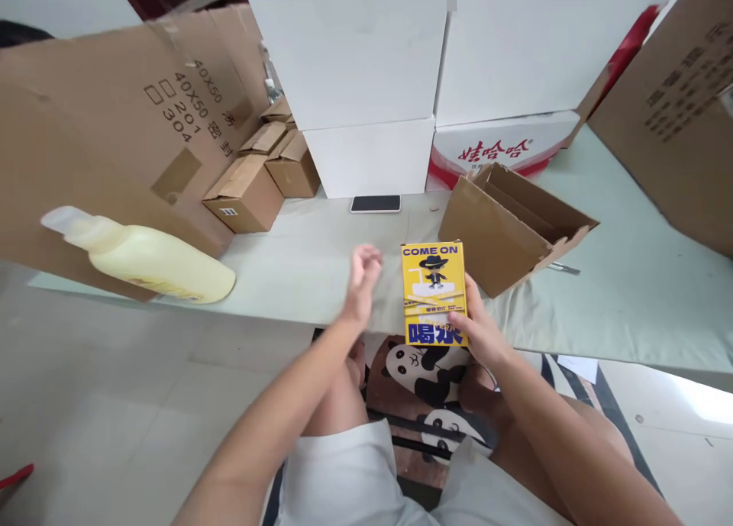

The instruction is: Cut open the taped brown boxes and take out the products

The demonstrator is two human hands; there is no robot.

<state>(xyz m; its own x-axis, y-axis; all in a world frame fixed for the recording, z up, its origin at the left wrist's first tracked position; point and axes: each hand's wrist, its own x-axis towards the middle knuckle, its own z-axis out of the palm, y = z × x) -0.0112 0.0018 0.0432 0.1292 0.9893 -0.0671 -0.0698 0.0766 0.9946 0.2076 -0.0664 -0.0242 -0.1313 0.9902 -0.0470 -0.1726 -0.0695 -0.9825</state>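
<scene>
A small yellow cardboard box (434,289) printed with "COME ON" and a hatted cartoon figure is held upright just over the table's front edge. My right hand (478,324) grips it from the right, thumb across the lower front and the other fingers partly hidden behind. To the left of the box, apart from it, my left hand (362,278) is raised with loosely bent fingers and nothing in it. An open brown carton (486,236) stands tilted just beyond my right hand, a metal tool (564,268) poking out beside it.
A phone (376,204) lies before stacked white boxes (366,156). Several small brown boxes (246,194) stand at left. A pale yellow bottle (166,263) appears near the left front edge. Large cardboard panels (676,114) flank the green-covered table (647,282).
</scene>
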